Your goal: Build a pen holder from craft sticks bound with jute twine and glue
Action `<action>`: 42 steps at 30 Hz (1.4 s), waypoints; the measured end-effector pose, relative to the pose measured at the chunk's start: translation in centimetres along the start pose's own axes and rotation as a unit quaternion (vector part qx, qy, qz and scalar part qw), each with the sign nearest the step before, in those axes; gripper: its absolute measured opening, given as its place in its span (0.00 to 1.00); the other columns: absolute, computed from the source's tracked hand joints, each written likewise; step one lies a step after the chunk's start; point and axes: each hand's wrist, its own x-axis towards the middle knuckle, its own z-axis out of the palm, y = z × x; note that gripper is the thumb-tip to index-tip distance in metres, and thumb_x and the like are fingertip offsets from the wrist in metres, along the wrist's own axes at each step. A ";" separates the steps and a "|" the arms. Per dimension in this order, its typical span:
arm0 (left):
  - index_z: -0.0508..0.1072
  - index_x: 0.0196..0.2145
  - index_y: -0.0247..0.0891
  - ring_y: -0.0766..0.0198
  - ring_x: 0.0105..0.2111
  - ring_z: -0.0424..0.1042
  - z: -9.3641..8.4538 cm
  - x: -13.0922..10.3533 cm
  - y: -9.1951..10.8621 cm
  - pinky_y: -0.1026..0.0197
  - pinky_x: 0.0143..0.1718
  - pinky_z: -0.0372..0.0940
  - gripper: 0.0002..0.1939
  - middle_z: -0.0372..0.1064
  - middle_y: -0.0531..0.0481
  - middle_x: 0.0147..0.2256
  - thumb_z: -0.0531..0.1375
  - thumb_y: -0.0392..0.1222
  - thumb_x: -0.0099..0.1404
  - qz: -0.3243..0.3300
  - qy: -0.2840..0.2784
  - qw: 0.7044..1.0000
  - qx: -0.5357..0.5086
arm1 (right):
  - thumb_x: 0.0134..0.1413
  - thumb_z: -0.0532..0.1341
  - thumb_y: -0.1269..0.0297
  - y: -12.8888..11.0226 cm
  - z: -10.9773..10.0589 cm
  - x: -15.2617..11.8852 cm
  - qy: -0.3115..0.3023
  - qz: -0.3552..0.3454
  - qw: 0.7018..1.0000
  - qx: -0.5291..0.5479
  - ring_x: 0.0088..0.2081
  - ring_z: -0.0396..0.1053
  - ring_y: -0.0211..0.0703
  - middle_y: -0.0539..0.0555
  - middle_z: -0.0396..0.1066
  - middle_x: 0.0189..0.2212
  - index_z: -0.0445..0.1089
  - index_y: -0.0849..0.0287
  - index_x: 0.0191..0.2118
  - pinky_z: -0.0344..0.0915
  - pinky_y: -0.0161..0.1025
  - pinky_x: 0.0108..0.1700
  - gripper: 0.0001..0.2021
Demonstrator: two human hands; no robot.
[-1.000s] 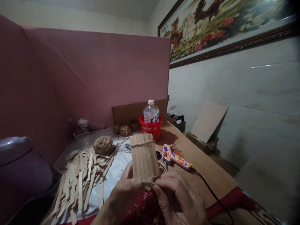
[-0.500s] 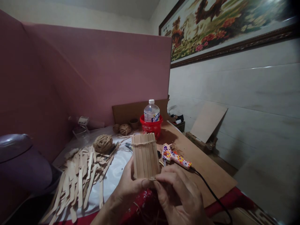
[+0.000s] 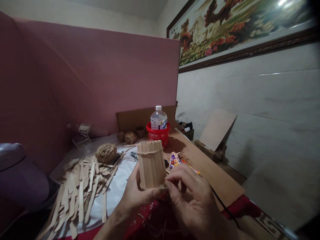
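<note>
My left hand (image 3: 136, 193) is wrapped round the lower left of a cup-shaped holder (image 3: 151, 166) made of upright popsicle sticks, its thumb along the bottom edge. A band of twine (image 3: 150, 153) circles the holder near its top. At the lower right corner of the holder, a short piece of twine (image 3: 163, 187) shows. My right hand (image 3: 191, 196) pinches at that twine, thumb and forefinger together beside the corner. Behind the right hand lies a flower-patterned glue gun (image 3: 175, 160), partly covered by the fingers.
Loose popsicle sticks (image 3: 81, 196) are heaped at left, with a ball of twine (image 3: 106, 152) behind them. A red bucket (image 3: 160, 136) holding a plastic bottle (image 3: 158, 118) stands at the back. The glue gun's black cord (image 3: 226, 208) runs along the right over a brown board (image 3: 220, 180).
The holder has turned slightly in my left hand. My right hand has drawn a little away from its bottom corner, and more twine shows there. The whole view has shifted slightly.
</note>
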 end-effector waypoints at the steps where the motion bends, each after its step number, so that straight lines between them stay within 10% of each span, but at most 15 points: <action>1: 0.66 0.43 0.39 0.59 0.36 0.72 0.0 0.0 0.0 0.64 0.33 0.66 0.31 0.74 0.47 0.37 0.72 0.42 0.42 -0.001 -0.001 1.000 0.005 | 0.55 0.56 0.75 0.0 -0.2 0.3 -0.025 0.010 1.000 0.005 0.29 0.64 0.38 0.51 0.65 0.27 0.65 0.59 0.30 0.58 0.36 0.31 0.05; 11: 0.65 0.45 0.40 0.57 0.38 0.73 0.1 0.4 0.2 0.63 0.35 0.66 0.31 0.74 0.47 0.40 0.71 0.40 0.43 0.019 -0.014 0.999 0.030 | 0.52 0.57 0.74 0.0 -1.5 1.4 -0.148 0.010 0.988 -0.049 0.29 0.63 0.37 0.49 0.67 0.26 0.65 0.59 0.29 0.56 0.35 0.30 0.05; 42: 0.68 0.44 0.37 0.53 0.35 0.73 0.4 0.3 0.2 0.57 0.34 0.67 0.35 0.74 0.44 0.37 0.73 0.44 0.37 -0.019 0.062 0.997 -0.032 | 0.48 0.54 0.76 1.4 -0.5 2.1 -0.054 0.101 0.993 0.025 0.24 0.62 0.36 0.47 0.63 0.21 0.62 0.58 0.24 0.60 0.34 0.27 0.07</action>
